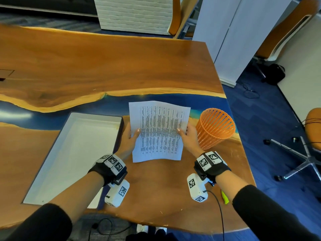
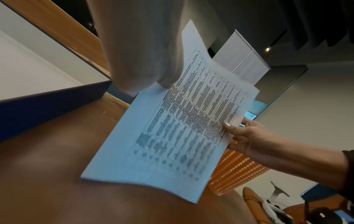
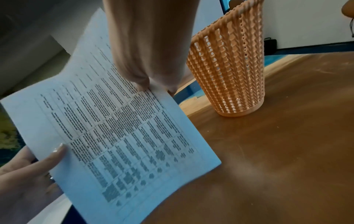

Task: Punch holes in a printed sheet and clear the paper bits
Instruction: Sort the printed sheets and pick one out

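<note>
Printed sheet (image 1: 159, 131): white paper bearing a dense printed table, held above the wooden table (image 1: 104, 66) between both hands, its near edge curving downward and clear of the tabletop in the wrist views.

Left hand (image 1: 129, 139): pinches the sheet's left edge, thumb on the printed face, fingers beneath.

Right hand (image 1: 188, 136): pinches the sheet's right edge in the same manner, thumb on top, fingers underneath.

Orange basket (image 1: 215, 127): slatted plastic, upright on the tabletop, just beside the right hand and right of the sheet.

Box lid or tray (image 1: 73, 153): shallow, white inside, dark blue walls, lying on the tabletop left of the left hand.

Tabletop: brown wood with a blue resin band running across it behind the sheet.

Yellow-green item (image 1: 225, 197): small, at the table's near right edge, partly hidden by the right forearm; kind cannot be told.

Wrist bands: black, carrying marker-tagged white camera units, one on each wrist.
</note>
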